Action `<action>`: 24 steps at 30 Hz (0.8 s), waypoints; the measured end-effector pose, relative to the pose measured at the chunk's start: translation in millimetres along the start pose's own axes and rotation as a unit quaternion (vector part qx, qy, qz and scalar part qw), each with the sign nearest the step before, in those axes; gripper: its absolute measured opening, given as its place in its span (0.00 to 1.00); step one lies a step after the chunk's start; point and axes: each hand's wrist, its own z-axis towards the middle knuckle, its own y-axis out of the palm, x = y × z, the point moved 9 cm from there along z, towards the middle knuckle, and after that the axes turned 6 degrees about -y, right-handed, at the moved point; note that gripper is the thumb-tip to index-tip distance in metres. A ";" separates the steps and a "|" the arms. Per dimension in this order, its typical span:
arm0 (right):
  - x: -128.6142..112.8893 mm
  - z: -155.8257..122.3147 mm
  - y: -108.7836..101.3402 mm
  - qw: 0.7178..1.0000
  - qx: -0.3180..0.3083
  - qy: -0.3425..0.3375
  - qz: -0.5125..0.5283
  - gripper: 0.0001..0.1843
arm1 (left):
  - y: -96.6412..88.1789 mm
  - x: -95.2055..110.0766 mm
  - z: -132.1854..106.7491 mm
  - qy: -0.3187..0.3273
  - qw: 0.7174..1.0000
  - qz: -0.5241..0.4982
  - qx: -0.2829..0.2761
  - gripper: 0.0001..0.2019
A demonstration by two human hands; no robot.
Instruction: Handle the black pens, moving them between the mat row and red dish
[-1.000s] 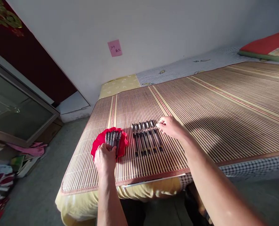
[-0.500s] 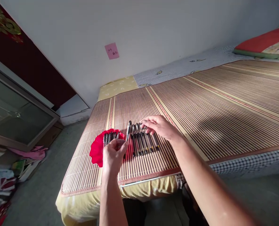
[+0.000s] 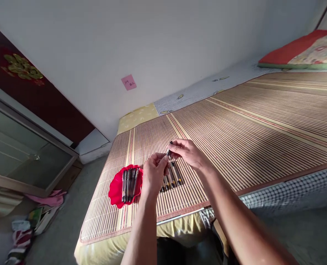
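A pen with a dark cap is held up between both hands above the mat. My left hand is closed on its lower part. The fingers of my right hand pinch the capped upper end. Under and beside the hands, several clear-barrelled pens lie in a row on the bamboo mat, partly hidden by my left hand. To the left, a red wavy-edged plate bears a bunch of similar pens lying side by side.
The striped bamboo mat covers the bed, whose front edge is near me. A pillow lies at the far right. A pink note is on the wall. A glass-fronted cabinet stands at the left.
My left hand has moved right, away from the plate, with the pen. My right hand has closed on the pen's capped end. The view has shifted, and the plate's pens show more fully.
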 end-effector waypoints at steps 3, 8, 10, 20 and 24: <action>1.9 -3.6 -15.5 0.999 0.035 0.013 -0.007 0.24 | 18.3 -12.3 -0.9 -0.019 0.998 -0.052 -0.025 0.21; 1.0 -19.8 -89.5 0.975 0.215 0.026 -0.058 0.18 | 22.6 -57.3 -11.0 -0.103 0.981 -0.146 -0.070 0.25; 4.9 -21.1 -112.9 0.966 0.236 0.037 -0.099 0.15 | 5.9 -70.4 -7.4 -0.103 0.979 -0.171 -0.033 0.25; 108.1 45.8 -72.8 0.910 0.034 0.186 -0.369 0.05 | -53.4 -80.9 16.9 -0.072 0.968 -0.228 0.077 0.24; 137.7 62.4 -70.4 0.890 0.000 0.205 -0.408 0.10 | -56.6 -76.2 17.5 -0.062 0.968 -0.233 0.072 0.22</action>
